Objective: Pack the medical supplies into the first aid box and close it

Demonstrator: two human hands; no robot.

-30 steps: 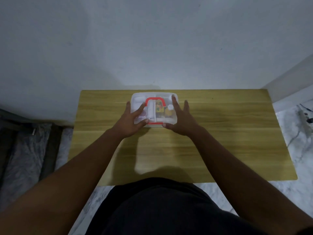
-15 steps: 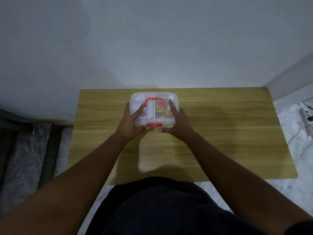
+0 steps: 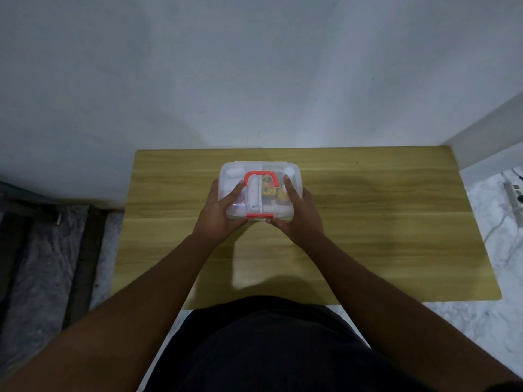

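Observation:
The first aid box is clear plastic with a red handle flat on its lid and a red latch at its near edge. The lid is down. Through it I see white supplies and a yellow packet. My left hand grips the box's left near corner, thumb on the lid. My right hand grips the right near corner, thumb on the lid. The box's near edge is tilted up toward me, above the wooden table.
The table stands against a pale wall; its far edge touches the wall. A marble floor lies on both sides. A power strip with cables lies on the floor at the right. Dark rails lie on the floor at the left.
Both hands slid from the lid to the box's near corners and took hold. The box came toward me and its near edge lifted, so the red latch now faces me.

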